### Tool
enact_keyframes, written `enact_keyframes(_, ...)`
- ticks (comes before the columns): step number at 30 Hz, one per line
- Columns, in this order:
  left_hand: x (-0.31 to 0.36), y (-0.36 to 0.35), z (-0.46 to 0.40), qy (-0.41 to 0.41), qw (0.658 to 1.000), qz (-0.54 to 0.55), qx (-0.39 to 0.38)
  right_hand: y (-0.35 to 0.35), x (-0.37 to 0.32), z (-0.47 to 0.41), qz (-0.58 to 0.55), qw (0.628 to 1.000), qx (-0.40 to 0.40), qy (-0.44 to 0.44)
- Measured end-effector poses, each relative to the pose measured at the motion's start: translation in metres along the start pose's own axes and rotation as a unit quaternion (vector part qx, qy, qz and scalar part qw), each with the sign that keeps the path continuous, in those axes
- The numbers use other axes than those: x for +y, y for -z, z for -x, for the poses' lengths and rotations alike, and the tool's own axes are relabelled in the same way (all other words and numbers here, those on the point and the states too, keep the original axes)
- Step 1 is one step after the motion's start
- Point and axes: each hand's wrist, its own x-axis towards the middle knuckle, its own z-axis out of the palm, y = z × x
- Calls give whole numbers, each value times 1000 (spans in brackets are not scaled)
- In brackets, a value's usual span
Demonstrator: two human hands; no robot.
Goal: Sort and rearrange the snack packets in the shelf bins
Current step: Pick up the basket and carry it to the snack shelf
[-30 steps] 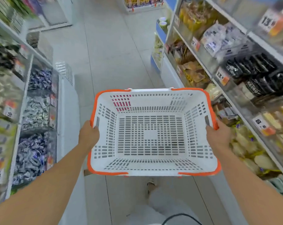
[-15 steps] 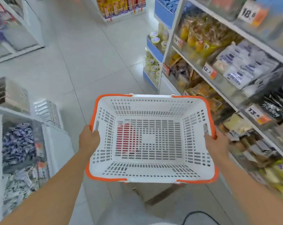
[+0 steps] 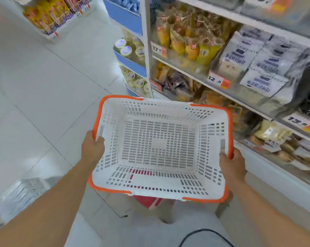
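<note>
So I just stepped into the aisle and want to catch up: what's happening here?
A person carries a white basket with an orange rim, gripping one side with the left hand and the other with the right hand. Nothing lies inside it. It hangs over the floor beside the shelf bins of snack packets on the right; no packet has been picked up yet.

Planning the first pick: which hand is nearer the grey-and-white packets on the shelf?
Right. The right hand grips the basket's shelf-side rim, below the grey-and-white packets; the left hand grips the opposite rim, on the aisle side.
</note>
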Motion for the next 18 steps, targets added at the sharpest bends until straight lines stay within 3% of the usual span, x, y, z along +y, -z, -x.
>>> enact_keyframes(10, 24, -60, -198, -61, 991, -82, -84, -128, 9, -47, 0, 989, 16, -145)
enact_keyframes(18, -55, -256, -385, -41, 959, -128, -250, -298, 110, -150, -68, 960, 116, -246)
